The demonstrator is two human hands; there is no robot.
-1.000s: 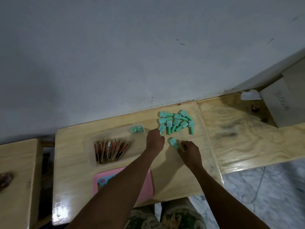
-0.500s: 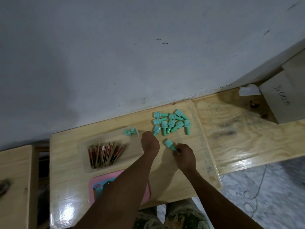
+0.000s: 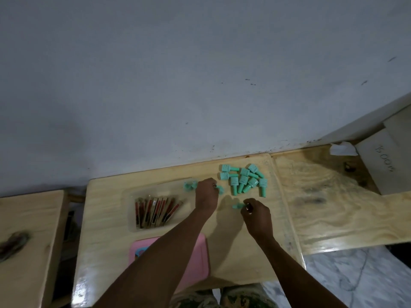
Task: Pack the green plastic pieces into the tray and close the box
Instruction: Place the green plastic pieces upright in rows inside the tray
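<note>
Several green plastic pieces (image 3: 243, 180) lie in a heap at the back right of the wooden table. A clear tray (image 3: 131, 196) to the left holds two green pieces (image 3: 189, 185) at its far corner and a row of red-and-tan sticks (image 3: 155, 211). My left hand (image 3: 206, 193) hovers by the tray's right end, its fingers closed on a green piece (image 3: 220, 189). My right hand (image 3: 255, 213) pinches another green piece (image 3: 238, 206) just above the table, below the heap.
A pink box (image 3: 200, 258) lies at the table's near edge, partly under my left forearm. A grey wall runs along the back. A second wooden board (image 3: 322, 196) adjoins on the right with a cardboard box (image 3: 387, 161). Another table (image 3: 26, 230) stands left.
My left hand has picked a green piece from the heap's left edge and holds it near the tray. My right hand has lifted its piece slightly. The camera has tilted.
</note>
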